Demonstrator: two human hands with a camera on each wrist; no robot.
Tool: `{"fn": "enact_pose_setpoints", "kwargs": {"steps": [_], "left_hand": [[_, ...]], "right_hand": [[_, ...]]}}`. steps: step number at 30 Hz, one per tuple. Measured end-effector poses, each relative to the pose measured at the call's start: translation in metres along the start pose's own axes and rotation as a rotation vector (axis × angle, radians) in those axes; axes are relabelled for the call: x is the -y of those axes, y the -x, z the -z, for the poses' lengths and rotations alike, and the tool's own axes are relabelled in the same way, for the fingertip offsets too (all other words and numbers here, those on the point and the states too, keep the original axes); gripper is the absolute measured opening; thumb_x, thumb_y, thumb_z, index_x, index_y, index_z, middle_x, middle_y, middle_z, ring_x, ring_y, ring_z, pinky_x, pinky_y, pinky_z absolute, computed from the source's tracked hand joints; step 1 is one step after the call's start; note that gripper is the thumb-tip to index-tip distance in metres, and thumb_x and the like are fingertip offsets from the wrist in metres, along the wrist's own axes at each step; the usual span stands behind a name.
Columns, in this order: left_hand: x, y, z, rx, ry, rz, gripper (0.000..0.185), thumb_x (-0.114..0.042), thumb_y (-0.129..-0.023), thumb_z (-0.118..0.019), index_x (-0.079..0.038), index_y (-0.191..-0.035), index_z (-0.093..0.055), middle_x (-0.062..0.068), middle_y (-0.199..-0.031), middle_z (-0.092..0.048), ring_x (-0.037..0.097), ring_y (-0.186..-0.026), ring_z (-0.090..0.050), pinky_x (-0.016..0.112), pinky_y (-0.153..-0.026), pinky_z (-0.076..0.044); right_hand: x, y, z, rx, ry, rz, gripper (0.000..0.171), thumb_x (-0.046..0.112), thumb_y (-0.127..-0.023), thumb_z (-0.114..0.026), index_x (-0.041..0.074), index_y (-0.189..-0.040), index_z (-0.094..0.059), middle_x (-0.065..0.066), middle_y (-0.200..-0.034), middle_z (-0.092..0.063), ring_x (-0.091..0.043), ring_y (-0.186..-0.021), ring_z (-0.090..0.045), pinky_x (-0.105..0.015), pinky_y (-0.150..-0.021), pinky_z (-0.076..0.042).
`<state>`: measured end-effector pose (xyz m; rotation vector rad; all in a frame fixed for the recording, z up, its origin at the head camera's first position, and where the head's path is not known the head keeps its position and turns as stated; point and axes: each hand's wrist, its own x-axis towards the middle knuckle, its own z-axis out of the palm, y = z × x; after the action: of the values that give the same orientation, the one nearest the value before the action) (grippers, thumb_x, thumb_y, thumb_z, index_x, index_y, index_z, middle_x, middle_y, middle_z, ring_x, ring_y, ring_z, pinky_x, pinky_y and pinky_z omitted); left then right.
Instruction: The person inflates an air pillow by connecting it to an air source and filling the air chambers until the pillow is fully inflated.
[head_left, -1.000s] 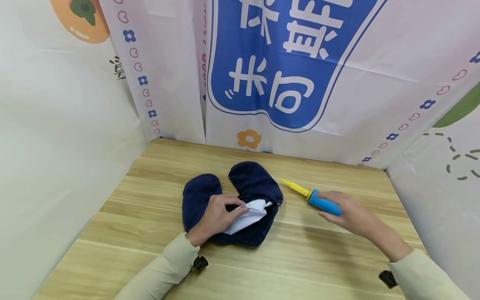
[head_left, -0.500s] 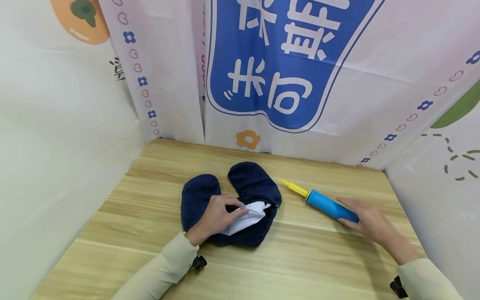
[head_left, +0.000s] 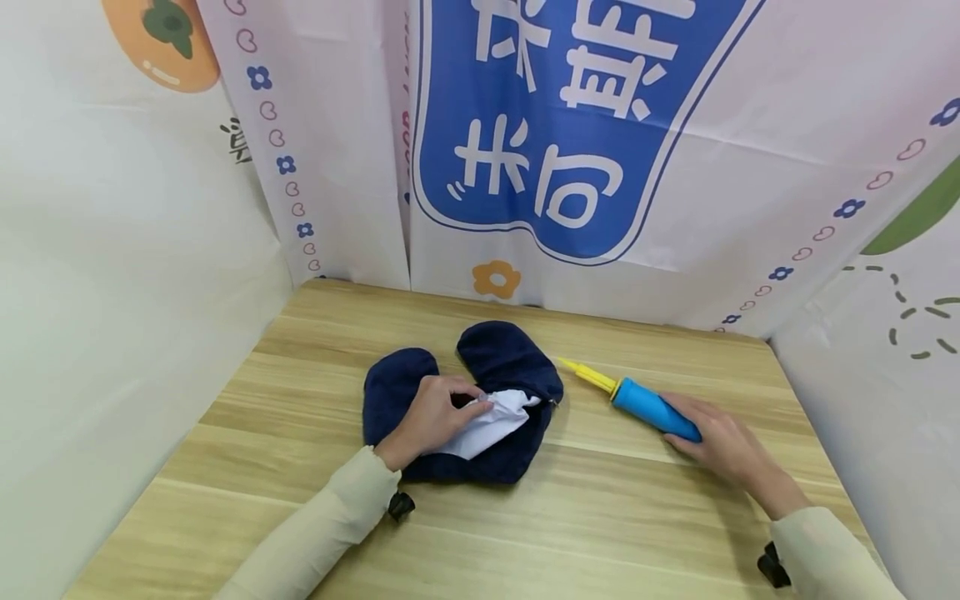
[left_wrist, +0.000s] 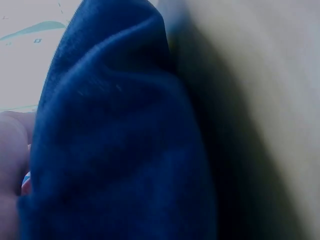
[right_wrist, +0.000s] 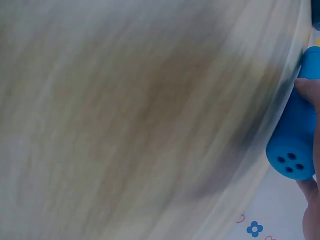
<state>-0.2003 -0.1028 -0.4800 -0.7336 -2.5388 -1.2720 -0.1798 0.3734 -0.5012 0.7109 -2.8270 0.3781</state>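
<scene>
A navy U-shaped neck pillow (head_left: 517, 358) lies on the table, its zipped cover parted. White inner bladder (head_left: 495, 423) shows through the opening. My left hand (head_left: 435, 417) pinches this bladder at a small clear valve-like nub between thumb and forefinger. Navy fabric (left_wrist: 120, 140) fills most of the left wrist view, with part of the hand at the left edge. To the right, my right hand (head_left: 723, 437) grips the blue barrel of a hand pump (head_left: 648, 407). Its yellow nozzle points toward the pillow, apart from it. Holes dot the pump's end in the right wrist view.
The wooden tabletop (head_left: 300, 508) runs beneath everything. A printed white sheet (head_left: 352, 208) hangs behind it, and further white sheets stand along the left and right sides.
The right hand drew back along the pump to the right, then came slightly forward again. The left hand and white bladder have risen a little. The nozzle has hardly moved.
</scene>
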Motion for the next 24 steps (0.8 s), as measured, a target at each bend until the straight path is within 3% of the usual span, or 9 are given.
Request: {"fn": "enact_pose_setpoints", "kwargs": {"steps": [4, 8, 9, 12, 15, 16, 24], "left_hand": [[0.004, -0.009, 0.003, -0.032, -0.016, -0.022, 0.011, -0.021, -0.091, -0.085, -0.011, -0.096, -0.085, 0.003, -0.094, -0.082, 0.015, -0.09, -0.078, 0.034, -0.08, -0.064], [0.009, -0.02, 0.004, -0.069, -0.03, -0.055, 0.01, -0.018, -0.091, -0.085, -0.009, -0.095, -0.085, 0.004, -0.092, -0.082, 0.015, -0.085, -0.077, 0.032, -0.076, -0.063], [0.011, -0.022, 0.004, -0.078, -0.039, -0.063, 0.01, -0.018, -0.09, -0.086, -0.009, -0.095, -0.085, 0.004, -0.092, -0.082, 0.015, -0.085, -0.077, 0.031, -0.075, -0.063], [0.015, -0.03, 0.005, -0.094, -0.066, -0.079, 0.01, -0.017, -0.09, -0.086, -0.008, -0.095, -0.085, 0.006, -0.092, -0.081, 0.017, -0.084, -0.076, 0.033, -0.075, -0.062], [0.019, -0.037, 0.005, -0.108, -0.102, -0.093, 0.011, -0.016, -0.09, -0.086, -0.007, -0.095, -0.085, 0.007, -0.091, -0.081, 0.019, -0.084, -0.076, 0.035, -0.075, -0.062], [0.02, -0.04, 0.005, -0.111, -0.112, -0.099, 0.01, -0.016, -0.09, -0.085, -0.007, -0.094, -0.085, 0.007, -0.091, -0.08, 0.019, -0.083, -0.076, 0.036, -0.075, -0.062], [0.022, -0.055, 0.001, -0.114, -0.224, -0.158, 0.011, -0.016, -0.09, -0.086, -0.006, -0.094, -0.085, 0.006, -0.087, -0.08, 0.018, -0.077, -0.073, 0.035, -0.071, -0.06]], "right_hand": [[0.007, -0.001, 0.007, -0.054, 0.013, 0.013, 0.07, 0.017, -0.086, -0.088, 0.009, -0.149, -0.058, -0.021, -0.135, -0.07, -0.046, -0.118, -0.068, -0.065, -0.091, -0.058], [0.016, -0.007, 0.021, -0.136, 0.033, 0.082, 0.073, 0.013, -0.079, -0.092, 0.01, -0.145, -0.061, -0.02, -0.127, -0.073, -0.042, -0.108, -0.071, -0.061, -0.081, -0.061], [0.018, -0.009, 0.026, -0.159, 0.038, 0.108, 0.069, 0.017, -0.082, -0.091, 0.01, -0.144, -0.062, -0.019, -0.125, -0.074, -0.04, -0.105, -0.071, -0.059, -0.079, -0.061], [0.026, -0.016, 0.037, -0.23, 0.062, 0.191, 0.057, 0.045, -0.098, -0.074, 0.008, -0.141, -0.065, -0.018, -0.118, -0.076, -0.037, -0.097, -0.073, -0.054, -0.072, -0.063], [0.037, -0.022, 0.05, -0.278, 0.087, 0.257, 0.071, 0.064, -0.105, -0.042, 0.006, -0.137, -0.067, -0.019, -0.115, -0.076, -0.036, -0.093, -0.074, -0.053, -0.069, -0.064], [0.042, -0.023, 0.055, -0.288, 0.093, 0.273, 0.075, 0.066, -0.105, -0.037, 0.005, -0.136, -0.068, -0.019, -0.114, -0.076, -0.037, -0.093, -0.074, -0.054, -0.069, -0.064], [0.087, -0.033, 0.103, -0.304, 0.121, 0.349, 0.072, 0.062, -0.108, -0.037, 0.004, -0.133, -0.07, -0.017, -0.119, -0.077, -0.035, -0.095, -0.075, -0.054, -0.072, -0.064]]}}
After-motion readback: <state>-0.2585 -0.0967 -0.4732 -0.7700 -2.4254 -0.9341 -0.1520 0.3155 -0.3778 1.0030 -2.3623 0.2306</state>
